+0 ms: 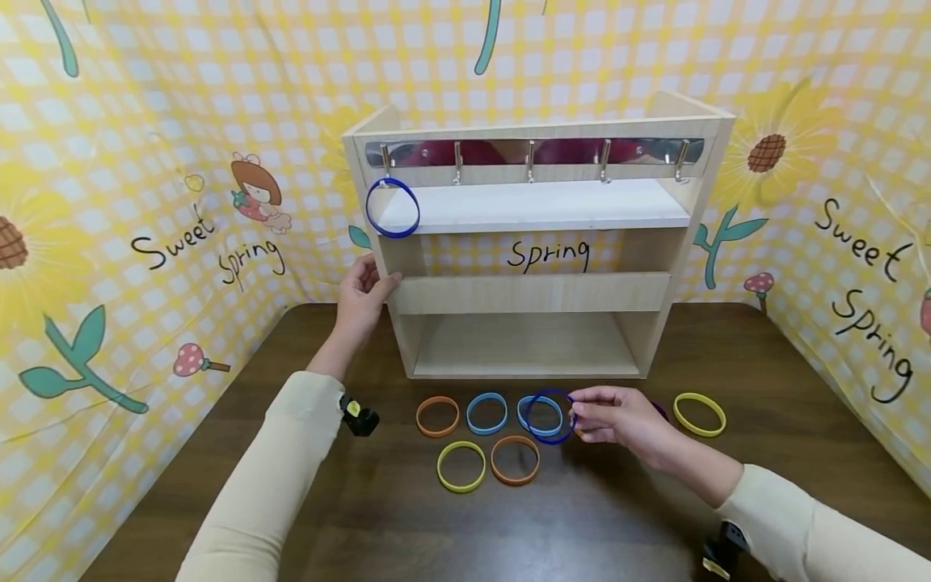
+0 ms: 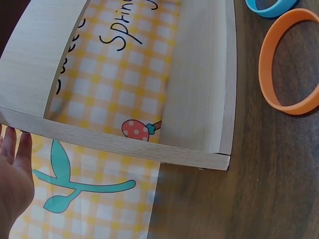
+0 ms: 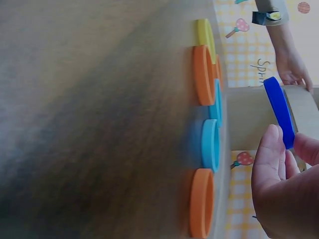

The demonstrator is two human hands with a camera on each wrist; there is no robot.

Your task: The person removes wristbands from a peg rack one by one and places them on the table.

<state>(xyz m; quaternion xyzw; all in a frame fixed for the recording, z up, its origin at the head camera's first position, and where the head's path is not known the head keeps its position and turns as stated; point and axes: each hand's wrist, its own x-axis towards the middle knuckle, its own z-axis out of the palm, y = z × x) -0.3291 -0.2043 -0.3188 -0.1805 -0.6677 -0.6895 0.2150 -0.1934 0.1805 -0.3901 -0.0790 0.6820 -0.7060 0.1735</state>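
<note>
My right hand pinches a dark blue wristband between thumb and fingers. Seen from the head, that band overlaps a light blue wristband lying on the table. My left hand holds the left side panel of a wooden rack, thumb over its front edge and fingers along the outer face. From the rack's leftmost hook hangs another dark blue wristband. A purple wristband is mostly hidden behind my right hand.
Left of my right hand lie a light blue band, orange bands and a yellow band. A second yellow band lies to the right. Checked cloth surrounds the dark wooden table.
</note>
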